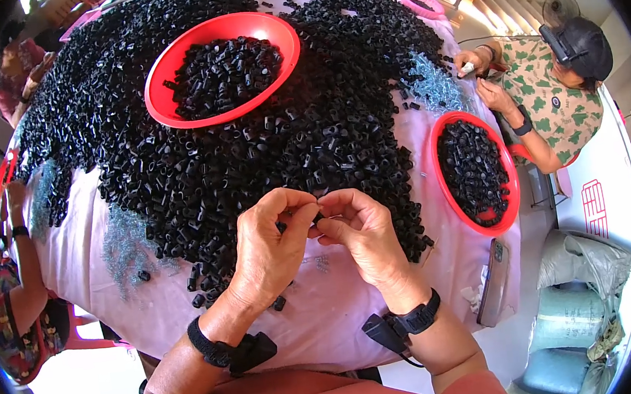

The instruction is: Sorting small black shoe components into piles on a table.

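Note:
My left hand (265, 240) and my right hand (365, 234) meet above the near edge of a big heap of small black plastic pieces (207, 173). Between their fingertips is one small black plastic piece (318, 217), partly covered by the fingers. Both hands are closed in a pinch on it, thumbs and forefingers together. Something dark also shows in the curl of my left hand; whether it is another piece or the heap behind cannot be told. Tiny clear bits (320, 262) lie on the cloth just below my hands.
A red basin (158, 98) of black pieces rests on the heap; another red basin (513, 212) stands at right, near a phone (495, 282). Clear bluish bits lie in piles (438, 85) (128, 241) on the pink cloth (104, 289). Co-workers sit left and right (548, 91).

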